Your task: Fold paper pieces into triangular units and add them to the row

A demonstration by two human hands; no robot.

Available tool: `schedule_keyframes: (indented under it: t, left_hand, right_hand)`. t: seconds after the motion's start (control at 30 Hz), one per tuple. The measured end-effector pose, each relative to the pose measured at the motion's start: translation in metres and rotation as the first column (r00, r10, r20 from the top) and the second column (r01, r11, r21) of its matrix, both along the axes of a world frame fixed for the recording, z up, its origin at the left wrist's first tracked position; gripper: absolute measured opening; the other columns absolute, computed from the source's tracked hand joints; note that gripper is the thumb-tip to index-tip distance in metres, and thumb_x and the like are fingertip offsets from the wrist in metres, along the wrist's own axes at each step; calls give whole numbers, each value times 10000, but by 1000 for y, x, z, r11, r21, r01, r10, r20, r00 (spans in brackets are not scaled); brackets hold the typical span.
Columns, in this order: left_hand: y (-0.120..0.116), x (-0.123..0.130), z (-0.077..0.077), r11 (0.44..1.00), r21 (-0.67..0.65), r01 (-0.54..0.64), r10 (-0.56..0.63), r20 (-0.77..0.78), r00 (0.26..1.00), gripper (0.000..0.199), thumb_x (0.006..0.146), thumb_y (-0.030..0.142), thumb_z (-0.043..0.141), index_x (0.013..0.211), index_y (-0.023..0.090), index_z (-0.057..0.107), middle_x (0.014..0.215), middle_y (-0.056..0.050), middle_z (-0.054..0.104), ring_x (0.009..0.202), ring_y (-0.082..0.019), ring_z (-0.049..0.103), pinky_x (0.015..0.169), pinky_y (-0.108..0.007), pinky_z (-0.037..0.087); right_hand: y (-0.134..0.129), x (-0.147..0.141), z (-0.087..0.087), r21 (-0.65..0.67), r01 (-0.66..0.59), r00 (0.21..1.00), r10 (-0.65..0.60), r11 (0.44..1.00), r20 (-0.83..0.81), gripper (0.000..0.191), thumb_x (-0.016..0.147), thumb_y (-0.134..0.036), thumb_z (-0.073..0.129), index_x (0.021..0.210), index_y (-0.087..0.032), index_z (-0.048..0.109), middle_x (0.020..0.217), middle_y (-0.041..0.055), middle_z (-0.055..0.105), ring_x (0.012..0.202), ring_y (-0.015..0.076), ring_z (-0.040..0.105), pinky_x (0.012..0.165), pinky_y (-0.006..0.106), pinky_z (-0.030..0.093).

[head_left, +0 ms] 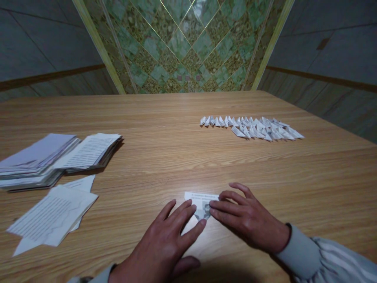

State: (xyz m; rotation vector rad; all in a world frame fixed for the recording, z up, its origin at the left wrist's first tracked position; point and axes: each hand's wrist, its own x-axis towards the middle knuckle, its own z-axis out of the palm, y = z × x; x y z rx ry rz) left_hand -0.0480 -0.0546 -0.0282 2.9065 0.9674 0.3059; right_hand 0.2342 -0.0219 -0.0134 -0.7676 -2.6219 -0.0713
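A small folded piece of printed paper (pixel 199 199) lies on the table between my two hands, its wide edge away from me and its point towards me. My left hand (pixel 169 234) is over its left side with fingers spread, the fingertips at the paper's left part and near its lower point. From the right, my right hand (pixel 246 216) rests its outstretched fingertips on the paper's right part. Both hands lie fairly flat, and neither grips the paper. The fingers hide parts of its side edges.
Rows of small folded paper pieces (pixel 259 127) stand at the back right of the wooden table (pixel 153 145). On the left are stacks of printed sheets (pixel 88 151) and a thick pile of paper (pixel 38 153). Several loose sheets (pixel 55 212) lie nearer me. Behind is a green patterned wall (pixel 185 47).
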Motion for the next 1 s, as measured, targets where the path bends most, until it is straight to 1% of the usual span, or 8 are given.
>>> schedule_keyframes:
  t: [0.3,0.4,0.57,0.7,0.8,0.87,0.93,1.0]
  left_hand:
    - [11,0,11,998,64,13,-13,-3,1000,597,900,568,621,1407,267,525,1434,-165,573,1315,-393,513,1042,-619,405]
    - [17,4,16,997,71,-15,12,54,998,413,951,460,601,1274,203,619,1382,-155,618,1234,-355,570,996,-555,465]
    - [23,11,11,994,102,-26,5,205,979,194,1012,279,530,1091,165,665,1064,-93,748,937,-236,664,822,-390,538]
    - [28,13,7,993,115,15,-41,222,974,200,1028,263,490,1085,159,651,996,-79,731,891,-228,646,803,-390,517]
    - [30,12,7,994,103,26,-43,175,984,252,1037,242,458,1224,163,606,976,-77,709,883,-233,625,796,-394,498]
    - [31,12,7,994,111,15,-33,159,987,280,1035,232,458,1279,172,582,962,-77,693,868,-236,611,772,-388,486]
    - [30,13,5,991,132,-3,-17,154,988,258,1026,231,478,1244,180,605,927,-72,676,827,-235,595,729,-376,467]
    - [28,14,3,987,156,-37,12,158,987,207,1006,270,526,1142,170,646,861,-66,657,769,-235,574,679,-365,441]
  right_hand:
    - [-2,1,1,-27,25,1000,-26,999,-5,253,1015,-188,476,1206,-213,640,1069,47,748,995,224,575,1081,482,253]
    - [-12,-11,0,-114,-27,999,29,993,15,275,971,-191,490,1206,-193,634,951,60,711,919,220,568,1042,472,297]
    - [-19,-29,1,-187,-191,981,181,964,-74,223,979,-189,488,1136,-212,645,914,33,703,932,195,562,1006,425,322]
    - [1,-19,10,-154,-89,988,68,984,-139,159,1009,-221,524,1073,-210,669,874,35,702,871,194,530,885,396,355]
    - [17,-12,19,-174,-109,992,95,979,-86,199,1009,-258,549,1175,-212,649,1050,60,708,945,205,527,840,363,370]
    - [22,-13,21,-197,-124,992,122,973,-23,185,1016,-258,536,1145,-211,660,1055,57,706,953,206,530,852,361,370]
    - [24,-17,20,-223,-102,995,105,969,-3,166,1019,-249,525,1061,-204,680,1007,52,704,941,205,534,875,368,363]
    - [24,-21,15,-255,5,999,-14,967,-33,169,1017,-240,524,1005,-191,685,965,58,692,928,208,532,871,370,362]
